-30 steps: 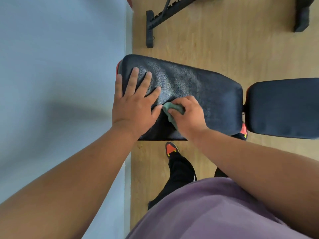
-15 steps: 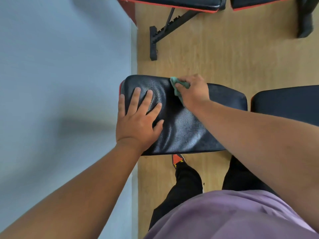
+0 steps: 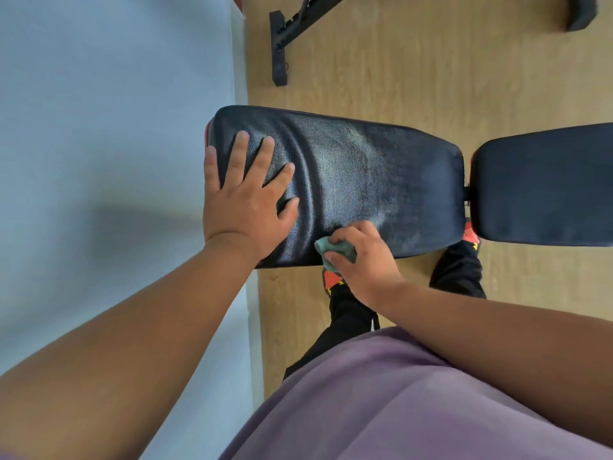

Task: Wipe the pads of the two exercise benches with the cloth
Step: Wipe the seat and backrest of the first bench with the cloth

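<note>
A black padded bench pad (image 3: 371,167) lies across the middle of the view, with a second black pad (image 3: 544,184) of the same bench to its right. My left hand (image 3: 247,202) presses flat on the left end of the first pad, fingers spread. My right hand (image 3: 360,257) is closed around a small green cloth (image 3: 331,249) at the pad's near edge. Most of the cloth is hidden under my fingers. The pad's surface shows a faint wet sheen around its middle.
A pale wall (image 3: 109,144) runs along the left, close to the pad's left end. The black metal frame of another bench (image 3: 282,34) stands on the wooden floor (image 3: 414,68) beyond. My legs and orange shoes (image 3: 331,280) are under the pad's near edge.
My right hand has drawn the cloth from the pad's far edge back to its near edge. My left hand has stayed flat on the left end.
</note>
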